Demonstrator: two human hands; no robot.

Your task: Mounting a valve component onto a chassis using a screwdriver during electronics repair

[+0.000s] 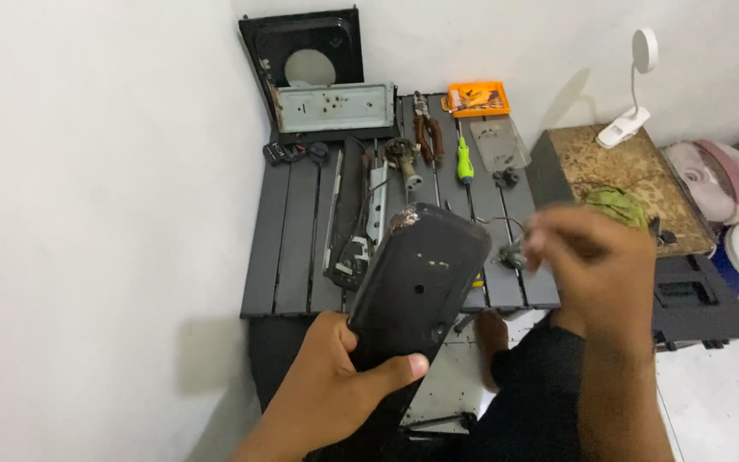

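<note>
My left hand (pixel 335 385) grips the near end of a long black metal cover (pixel 421 282) with small holes and a rusty far corner, held tilted above the front edge of the black slatted table (pixel 288 248). My right hand (pixel 596 269) hovers to the right of the cover, blurred, fingers pinched together near a small dark part with thin wires (pixel 506 250); whether it holds that part is unclear. My dark-clothed knee is below.
On the table lie a grey metal plate (pixel 335 107), a black panel with a round hole (pixel 305 51), pliers (pixel 427 128), a green screwdriver (pixel 464 161), an orange packet (pixel 478 98) and metal strips (pixel 361 214). A white lamp (pixel 635 85) stands on a side box at right.
</note>
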